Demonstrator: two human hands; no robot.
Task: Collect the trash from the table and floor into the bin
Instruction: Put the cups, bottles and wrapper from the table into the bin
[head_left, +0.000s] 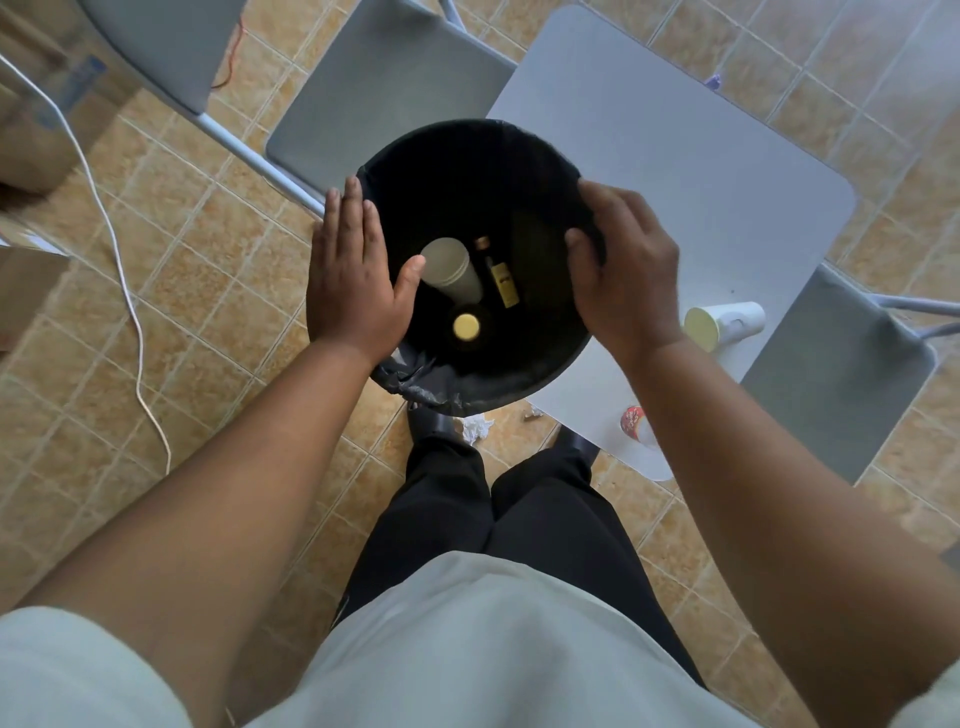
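so the round black bin with its black plastic liner (470, 379) is up in front of the person's body, over the near-left edge of the pale grey rectangular table (675, 156), and both hands are on it. the left hand (356, 280) lies flat against the left side of the rim, fingers straight and together, thumb hooked just over the edge. the right hand (623, 270) is curled over the right rim, fingers folded onto the liner, so that one is actually clamping the bin. whether the bin is fully carried or resting on something below, can't tell from here.

inside there's already a beige paper cup (452, 270) lying on its side, a small dark bottle with a yellow label (500, 275) and a dark jar with a yellow lid (466, 326).

still out: a white cup with a pale yellow base (724, 325) tipped over on the table, a red-printed snack cup (635, 421) near the table's front corner, partly hidden by the right forearm, and a crumpled white tissue (475, 427) on the tan floor tiles (208, 260) by the shoes.

my read: we're mid-task, positioning the bin. next move probably needs one hand freed for the tipped cup while the other steadies the bin.
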